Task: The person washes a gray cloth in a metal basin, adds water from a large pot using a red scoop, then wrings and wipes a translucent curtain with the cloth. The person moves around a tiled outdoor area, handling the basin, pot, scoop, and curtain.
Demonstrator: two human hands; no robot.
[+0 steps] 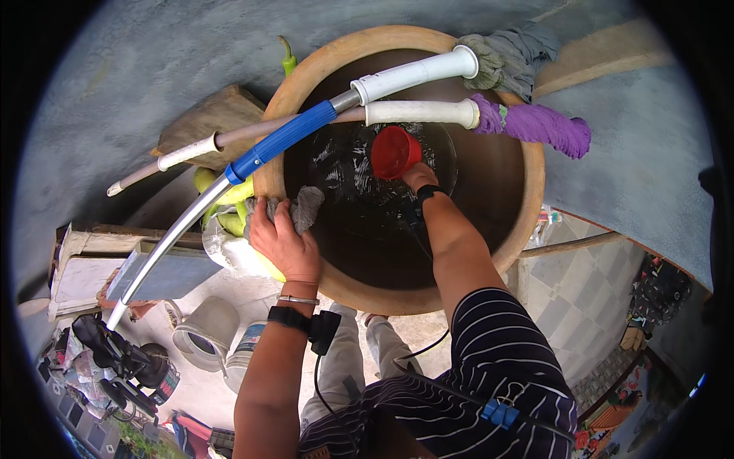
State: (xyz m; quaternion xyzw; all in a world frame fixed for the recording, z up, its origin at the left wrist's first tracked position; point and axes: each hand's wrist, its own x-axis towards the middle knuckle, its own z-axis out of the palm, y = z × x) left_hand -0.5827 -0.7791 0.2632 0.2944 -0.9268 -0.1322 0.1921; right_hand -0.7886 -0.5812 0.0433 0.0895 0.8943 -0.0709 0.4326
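A large round clay basin [533, 189] with a thick tan rim stands before me, with rippling water [344, 166] inside. In my right hand [420, 175] is a red plastic dipper [394, 154], low in the basin at the water. Its handle is mostly hidden by my fingers. My left hand [285, 241] presses a damp grey cloth [308, 209] against the basin's left rim. Two mops lie across the basin above both hands: one with a blue and silver handle [287, 135], the other with a purple twisted head [536, 127].
A grey mop head [504, 63] hangs over the far right rim. Green vegetables [232, 221] and a white plastic bag [229, 246] sit left of the basin. Buckets [206, 333] stand on the floor at lower left. A black cable [421, 350] runs past my body.
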